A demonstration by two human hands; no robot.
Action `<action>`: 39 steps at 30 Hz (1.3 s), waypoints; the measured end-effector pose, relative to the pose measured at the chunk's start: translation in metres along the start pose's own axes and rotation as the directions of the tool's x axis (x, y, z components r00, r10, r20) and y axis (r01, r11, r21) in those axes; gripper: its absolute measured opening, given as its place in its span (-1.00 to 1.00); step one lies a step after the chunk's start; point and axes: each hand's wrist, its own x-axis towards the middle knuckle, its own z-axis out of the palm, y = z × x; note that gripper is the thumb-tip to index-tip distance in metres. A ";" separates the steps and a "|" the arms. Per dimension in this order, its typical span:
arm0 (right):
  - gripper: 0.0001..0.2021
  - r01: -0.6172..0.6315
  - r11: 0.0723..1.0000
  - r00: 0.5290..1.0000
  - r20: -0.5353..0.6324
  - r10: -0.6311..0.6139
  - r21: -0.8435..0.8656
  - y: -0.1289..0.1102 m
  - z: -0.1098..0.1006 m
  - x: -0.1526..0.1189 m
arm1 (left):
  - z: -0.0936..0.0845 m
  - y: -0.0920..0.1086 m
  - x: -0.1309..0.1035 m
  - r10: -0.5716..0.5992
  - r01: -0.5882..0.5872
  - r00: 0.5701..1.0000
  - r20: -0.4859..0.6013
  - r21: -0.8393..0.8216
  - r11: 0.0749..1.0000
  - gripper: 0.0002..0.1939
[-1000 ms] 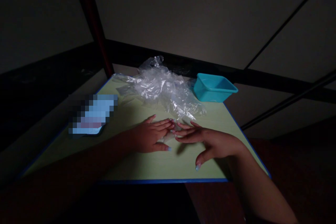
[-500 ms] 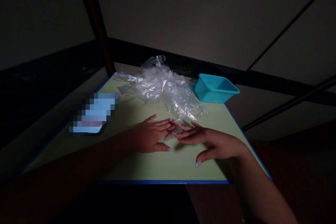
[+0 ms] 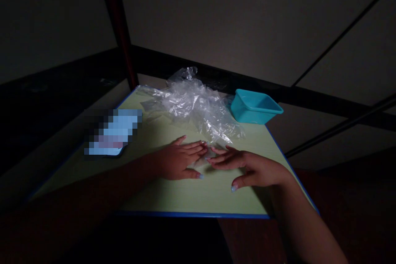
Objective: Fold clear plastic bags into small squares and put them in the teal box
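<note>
My left hand [image 3: 181, 159] lies palm down near the middle of the table [image 3: 173, 198], fingers stretched out to the right. From the other side my right hand [image 3: 244, 167] reaches in, its fingers extended and its thumb apart. The two sets of fingertips almost meet over a small piece of clear plastic [image 3: 202, 161] on the tabletop, partly hidden by the fingers. Just beyond the hands spreads a crumpled heap of clear plastic bags [image 3: 193, 103]. Neither hand grips anything.
A turquoise plastic basket [image 3: 255, 111] stands at the far right corner, beside the bags. At the left edge lies a phone-like device [image 3: 119, 132] with a blurred, lit screen. Blue edging rims the table, and dark-trimmed walls rise behind it.
The whole view has shifted slightly. My hands stay nearly where they were, fingers stretched out above the small piece of plastic; nothing was picked up or let go.
</note>
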 end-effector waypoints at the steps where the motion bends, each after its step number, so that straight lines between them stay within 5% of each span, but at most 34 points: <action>1: -0.43 0.002 1.000 1.000 0.000 -0.002 -0.001 0.000 0.000 0.000 | 0.000 0.000 0.000 0.000 0.000 1.000 0.002 -0.005 1.000 -0.25; 11: -0.54 -0.021 0.996 0.999 0.041 0.024 -0.086 0.002 0.001 0.002 | 0.002 -0.002 0.001 -0.001 0.001 1.000 -0.006 -0.050 0.999 -0.27; 20: -0.42 -0.045 0.988 0.997 0.051 0.053 -0.151 0.009 0.006 0.005 | -0.002 -0.001 -0.001 -0.007 0.006 1.000 0.029 0.027 1.000 -0.23; 29: -0.41 -0.089 0.994 0.996 -0.035 0.087 -0.066 0.006 0.005 0.004 | 0.006 -0.006 0.002 -0.004 0.005 0.999 -0.035 0.037 0.999 -0.31; 39: -0.47 0.063 0.995 0.980 -0.194 -0.046 0.082 0.015 0.005 0.007 | 0.002 -0.009 0.001 -0.035 0.038 0.995 -0.095 0.033 0.999 -0.41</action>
